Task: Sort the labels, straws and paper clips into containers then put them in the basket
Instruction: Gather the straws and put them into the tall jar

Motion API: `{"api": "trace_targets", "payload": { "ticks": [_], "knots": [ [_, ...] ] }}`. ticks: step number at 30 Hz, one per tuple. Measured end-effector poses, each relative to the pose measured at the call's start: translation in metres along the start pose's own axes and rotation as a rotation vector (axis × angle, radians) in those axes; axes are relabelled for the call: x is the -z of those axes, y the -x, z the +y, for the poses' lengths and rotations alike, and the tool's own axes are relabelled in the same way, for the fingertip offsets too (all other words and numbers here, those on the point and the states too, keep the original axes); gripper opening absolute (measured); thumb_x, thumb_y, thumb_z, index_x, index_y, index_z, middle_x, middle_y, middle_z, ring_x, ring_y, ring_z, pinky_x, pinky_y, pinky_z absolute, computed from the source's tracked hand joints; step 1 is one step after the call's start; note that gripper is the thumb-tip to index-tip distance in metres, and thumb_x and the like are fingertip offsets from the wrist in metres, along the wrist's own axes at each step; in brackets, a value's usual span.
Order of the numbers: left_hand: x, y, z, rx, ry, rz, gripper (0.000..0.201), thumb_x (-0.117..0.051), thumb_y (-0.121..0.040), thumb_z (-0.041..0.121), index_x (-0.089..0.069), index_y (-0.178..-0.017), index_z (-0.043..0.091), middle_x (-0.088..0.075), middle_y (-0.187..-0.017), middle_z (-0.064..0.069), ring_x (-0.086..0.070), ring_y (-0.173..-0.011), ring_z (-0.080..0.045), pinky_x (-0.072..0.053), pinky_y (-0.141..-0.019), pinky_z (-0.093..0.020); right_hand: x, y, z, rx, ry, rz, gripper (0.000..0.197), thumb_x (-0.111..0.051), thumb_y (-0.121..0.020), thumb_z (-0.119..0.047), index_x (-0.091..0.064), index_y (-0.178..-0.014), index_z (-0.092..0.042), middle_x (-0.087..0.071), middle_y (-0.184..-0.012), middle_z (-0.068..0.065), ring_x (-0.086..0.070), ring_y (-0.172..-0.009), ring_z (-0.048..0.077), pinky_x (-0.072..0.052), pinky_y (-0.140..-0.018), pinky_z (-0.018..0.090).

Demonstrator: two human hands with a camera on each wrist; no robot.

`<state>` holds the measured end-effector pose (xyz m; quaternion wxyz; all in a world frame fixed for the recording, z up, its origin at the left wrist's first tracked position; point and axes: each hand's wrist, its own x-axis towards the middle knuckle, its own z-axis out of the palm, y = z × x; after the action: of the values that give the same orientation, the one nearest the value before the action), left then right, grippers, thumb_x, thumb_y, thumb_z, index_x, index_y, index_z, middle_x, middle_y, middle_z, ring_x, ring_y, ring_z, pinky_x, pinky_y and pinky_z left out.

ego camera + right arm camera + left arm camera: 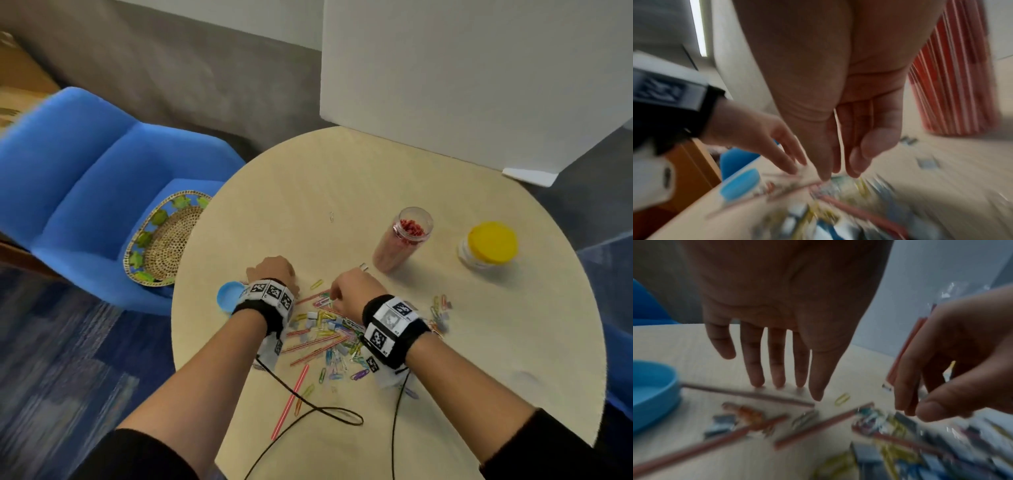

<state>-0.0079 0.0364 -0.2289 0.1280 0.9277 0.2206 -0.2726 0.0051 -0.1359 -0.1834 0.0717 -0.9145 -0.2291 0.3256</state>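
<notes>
**Picking straws out of the mixed pile**

The pile (329, 339) of clips, straws and labels lies on the worktop (342, 192) at its near side, between the two wrists. A clear jar (402, 240) beyond it to the right already holds red straws; a yellow-lidded jar (488, 250) stands just right of that. The basket (161, 240) sits off the worktop on a blue chair (85, 178).

The left hand (781, 308) has its grip spread, straight fingertips (757, 382) touching the worktop just above a straw (748, 394). The right hand (838, 105) hovers low over the pile with fingers gathered; whether it pinches anything I cannot tell through the blur.

Best done, I think, by taking each straw by one end, so clips are not dragged along.

The head view alone shows the basket and yellow-lidded jar. The left wrist view shows a blue lid (653, 394) by the hand, and the fingertip contact hidden from above.
</notes>
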Motion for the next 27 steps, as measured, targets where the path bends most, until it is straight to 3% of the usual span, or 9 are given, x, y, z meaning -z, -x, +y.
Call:
{"api": "trace_targets", "payload": {
  "ticks": [4,8,13,17,22,27],
  "knots": [
    [-0.019,0.006,-0.009,-0.067,-0.039,0.064,0.026,-0.065,-0.087,0.02,-0.07,-0.112,0.026,-0.068,-0.115,-0.002,-0.063,-0.105,-0.025,-0.047,-0.097,-0.038,-0.031,-0.014,0.005,-0.069,0.049,-0.013,0.016,-0.067,-0.09,-0.027,-0.074,-0.091,-0.012,-0.072,-0.091,0.008,-0.068,-0.085,0.028,-0.057,-0.08,0.038],
    [-0.03,0.012,-0.017,-0.11,-0.062,0.108,0.029,-0.057,-0.086,0.001,-0.073,-0.105,0.016,-0.067,-0.109,-0.007,-0.064,-0.1,-0.027,-0.051,-0.09,-0.037,-0.036,-0.017,0.007,-0.044,0.127,0.036,0.013,-0.065,-0.091,-0.025,-0.072,-0.091,-0.015,-0.07,-0.091,0.006,-0.067,-0.083,0.026,-0.057,-0.078,0.036],
    [-0.035,0.011,-0.024,-0.134,-0.113,0.102,0.016,-0.061,-0.087,0.004,-0.072,-0.097,0.011,-0.067,-0.1,-0.009,-0.064,-0.091,-0.028,-0.053,-0.081,-0.035,-0.03,-0.014,0.01,0.048,0.28,-0.023,0.013,-0.052,-0.094,-0.012,-0.062,-0.103,-0.012,-0.064,-0.1,0.01,-0.063,-0.091,0.03,-0.048,-0.073,0.035],
    [-0.033,0.007,-0.032,-0.116,-0.09,0.065,0.026,-0.055,-0.087,-0.001,-0.076,-0.094,0.012,-0.07,-0.093,-0.011,-0.066,-0.084,-0.03,-0.055,-0.077,-0.033,-0.011,-0.005,0.015,0.029,0.228,0.019,0.016,-0.049,-0.094,-0.005,-0.059,-0.104,-0.012,-0.066,-0.101,0.01,-0.063,-0.088,0.029,-0.053,-0.076,0.037],
    [-0.031,0.001,-0.031,-0.133,-0.146,-0.008,0.025,-0.049,-0.096,0.014,-0.068,-0.108,0.005,-0.063,-0.111,-0.013,-0.061,-0.101,-0.031,-0.048,-0.08,-0.034,0.009,0.0,0.009,-0.064,0.132,0.075,0.029,-0.048,-0.091,0.003,-0.051,-0.118,-0.009,-0.057,-0.11,0.012,-0.06,-0.097,0.03,-0.053,-0.082,0.04],
    [-0.047,0.002,-0.03,-0.263,-0.258,0.116,0.03,-0.036,-0.103,0.02,-0.059,-0.116,0.004,-0.054,-0.119,-0.013,-0.052,-0.108,-0.031,-0.042,-0.084,-0.036,-0.009,-0.019,-0.019,0.015,0.086,0.092,0.021,-0.053,-0.093,-0.007,-0.059,-0.112,-0.012,-0.05,-0.115,0.009,-0.055,-0.1,0.028,-0.05,-0.089,0.041]
  ]
}}
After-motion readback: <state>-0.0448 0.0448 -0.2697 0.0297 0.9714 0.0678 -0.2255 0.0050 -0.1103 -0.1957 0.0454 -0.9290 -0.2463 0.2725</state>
